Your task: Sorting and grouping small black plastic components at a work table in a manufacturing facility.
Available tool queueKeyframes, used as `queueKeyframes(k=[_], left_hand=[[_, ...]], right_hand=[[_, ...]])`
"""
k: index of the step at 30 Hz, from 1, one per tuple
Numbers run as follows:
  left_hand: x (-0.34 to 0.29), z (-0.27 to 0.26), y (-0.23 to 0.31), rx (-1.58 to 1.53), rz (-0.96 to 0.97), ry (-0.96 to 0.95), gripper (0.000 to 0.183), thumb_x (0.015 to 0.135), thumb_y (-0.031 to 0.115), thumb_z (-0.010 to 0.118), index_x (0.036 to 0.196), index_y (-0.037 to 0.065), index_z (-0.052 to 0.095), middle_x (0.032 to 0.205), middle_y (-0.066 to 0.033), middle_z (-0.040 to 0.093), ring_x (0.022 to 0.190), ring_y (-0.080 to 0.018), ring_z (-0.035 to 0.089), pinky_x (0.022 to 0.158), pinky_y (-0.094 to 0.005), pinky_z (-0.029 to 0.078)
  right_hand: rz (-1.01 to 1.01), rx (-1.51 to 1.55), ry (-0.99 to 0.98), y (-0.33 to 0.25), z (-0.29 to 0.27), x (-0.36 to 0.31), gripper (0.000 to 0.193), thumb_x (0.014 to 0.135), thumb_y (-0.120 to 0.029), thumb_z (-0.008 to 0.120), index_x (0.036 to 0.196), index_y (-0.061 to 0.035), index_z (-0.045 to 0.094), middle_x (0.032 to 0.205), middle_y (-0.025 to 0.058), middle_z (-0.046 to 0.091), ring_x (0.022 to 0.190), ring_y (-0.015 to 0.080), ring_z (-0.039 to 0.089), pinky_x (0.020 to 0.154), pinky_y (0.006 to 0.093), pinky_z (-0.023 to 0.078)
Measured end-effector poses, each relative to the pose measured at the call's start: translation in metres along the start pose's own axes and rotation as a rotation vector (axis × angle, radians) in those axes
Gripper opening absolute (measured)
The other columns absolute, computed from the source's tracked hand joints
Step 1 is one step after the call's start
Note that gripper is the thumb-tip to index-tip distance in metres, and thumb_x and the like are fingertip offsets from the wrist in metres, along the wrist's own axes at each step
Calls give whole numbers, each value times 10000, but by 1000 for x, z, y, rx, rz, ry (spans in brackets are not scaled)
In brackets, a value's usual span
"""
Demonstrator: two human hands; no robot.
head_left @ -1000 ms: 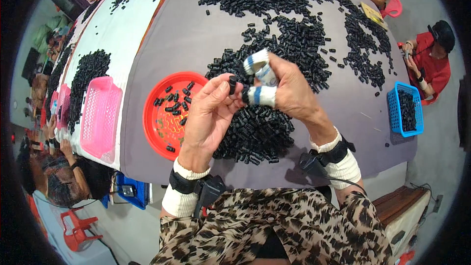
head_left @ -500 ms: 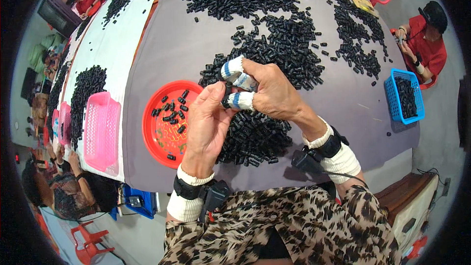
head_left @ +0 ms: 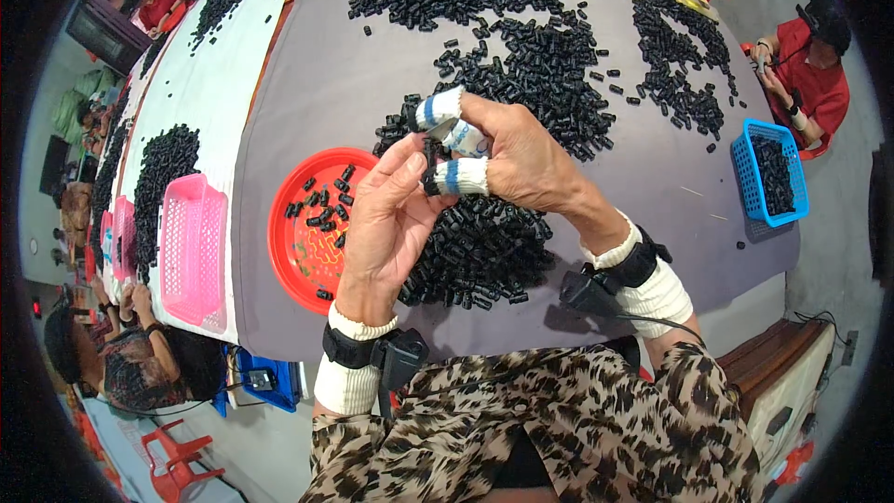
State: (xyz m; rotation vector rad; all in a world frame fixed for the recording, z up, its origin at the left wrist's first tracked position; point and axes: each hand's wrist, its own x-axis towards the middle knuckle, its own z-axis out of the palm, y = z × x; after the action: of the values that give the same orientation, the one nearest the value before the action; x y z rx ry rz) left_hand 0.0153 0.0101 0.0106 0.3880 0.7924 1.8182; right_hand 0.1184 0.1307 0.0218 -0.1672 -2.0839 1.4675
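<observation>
Black pieces (head_left: 480,263) heap below, presumably for easy reach; left hand (head_left: 382,216) pinches nearly closed, right hand's (head_left: 533,160) wrapped fingers (head_left: 466,176) curve part-open; whether either grips anything, I can't tell.

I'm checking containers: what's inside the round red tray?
Black pieces lie in the red tray, over a yellow pattern. The left hand hides part of the tray's right side; anything there cannot be seen.

A red chair (head_left: 189,450) stands left — grey floor (head_left: 268,447) alongside.
</observation>
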Motion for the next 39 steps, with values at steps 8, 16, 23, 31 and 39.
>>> queueKeyframes(k=[8, 16, 23, 31, 39], left_hand=[[-3, -12, 4, -124, 30, -67, 274, 883, 109, 525, 1136, 8, 500, 901, -71, 575, 730, -131, 549, 686, -304, 469], [-4, -16, 6, -187, 37, -146, 275, 883, 127, 535, 1127, 3, 501, 925, -81, 593, 865, -159, 564, 795, -301, 474], [-8, -17, 9, -196, 49, -181, 264, 890, 122, 523, 1124, 2, 503, 960, -96, 606, 899, -182, 588, 806, -315, 487], [-6, -12, 8, -118, 67, -68, 244, 888, 112, 524, 1093, -20, 521, 987, -98, 606, 898, -160, 591, 806, -299, 486], [-6, -18, 7, -140, 61, -98, 254, 885, 100, 518, 1102, -32, 509, 1015, -114, 593, 929, -190, 589, 839, -324, 484]], right_hand=[[165, 68, -77, -7, -11, 1, 296, 728, -214, 721, 890, -19, 570, 711, 4, 569, 657, 64, 491, 591, 237, 421], [224, -50, -263, -7, 1, 10, 411, 656, -374, 730, 791, -15, 580, 676, 57, 572, 625, 138, 529, 587, 288, 427], [258, -105, -310, -12, 5, 15, 316, 681, -252, 760, 782, -41, 548, 667, -45, 503, 619, 48, 448, 542, 213, 377], [254, -207, -341, -10, 3, 18, 361, 676, -298, 751, 841, -25, 581, 680, -23, 536, 631, 72, 477, 562, 238, 402], [196, -212, -351, -8, 3, 17, 373, 696, -311, 728, 873, -16, 583, 683, 21, 556, 630, 100, 493, 575, 267, 414]])
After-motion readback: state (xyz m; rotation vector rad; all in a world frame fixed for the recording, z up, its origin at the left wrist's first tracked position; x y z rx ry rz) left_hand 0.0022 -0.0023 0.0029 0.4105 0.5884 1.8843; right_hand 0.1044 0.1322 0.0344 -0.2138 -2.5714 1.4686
